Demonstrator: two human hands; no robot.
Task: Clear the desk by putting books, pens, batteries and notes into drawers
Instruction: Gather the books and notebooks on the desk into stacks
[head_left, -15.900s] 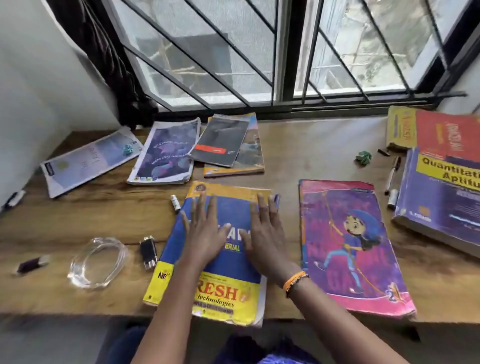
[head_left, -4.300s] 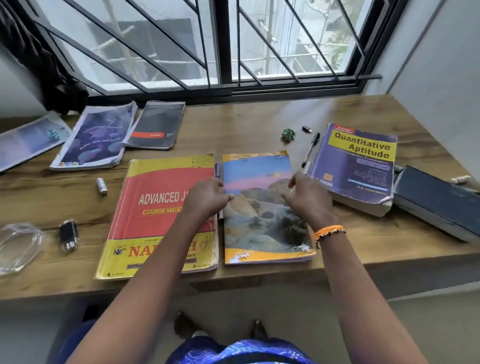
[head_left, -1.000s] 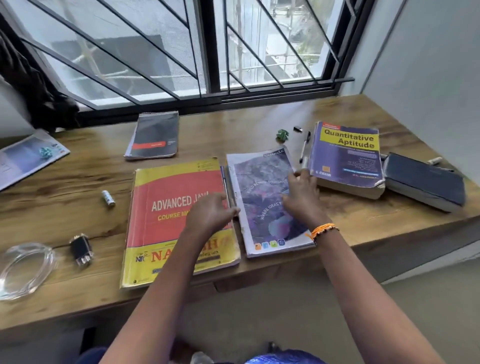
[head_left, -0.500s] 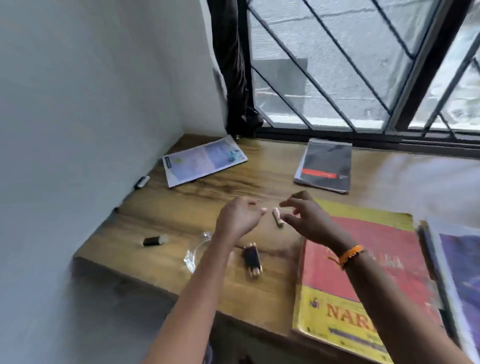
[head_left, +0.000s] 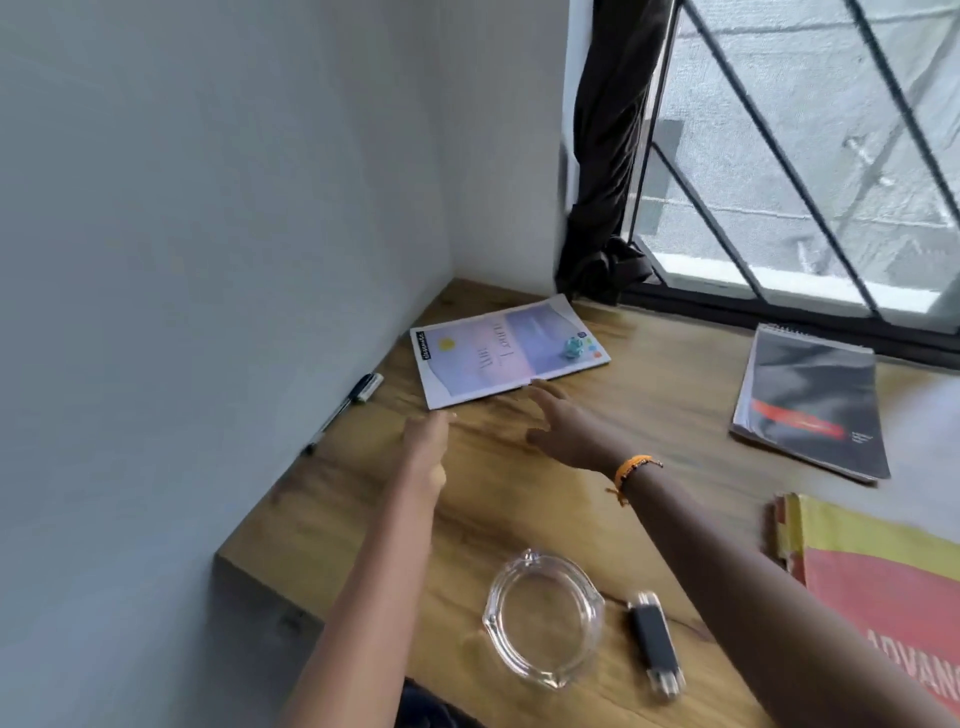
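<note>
Both hands reach toward the far left corner of the desk. The right hand (head_left: 558, 426) is spread open, fingers extended, holding nothing; its fingertips are just short of the near edge of the pale notebook (head_left: 506, 348). The left hand (head_left: 428, 441) is blurred; it appears loosely open and empty, near the notebook's near-left corner.

Recommended procedure: slide the fingers under the near edge, lift the notebook level, and mind the small crumpled teal object (head_left: 573, 347) resting on its cover, which is likely to roll off if tilted.

From the right hand: a pen (head_left: 345, 402) lies at 9 o'clock against the wall; a dark notebook (head_left: 813, 402) at 3 o'clock; a glass ashtray (head_left: 543, 618) at 6 o'clock, with a small black device (head_left: 655, 642) just beside it; a red-and-yellow book (head_left: 883, 587) at 4 o'clock.

The desk (head_left: 649, 405) is wood-grain. A white wall borders its left side; a barred window and a bunched dark curtain (head_left: 608, 156) stand behind. No drawer is in view.
</note>
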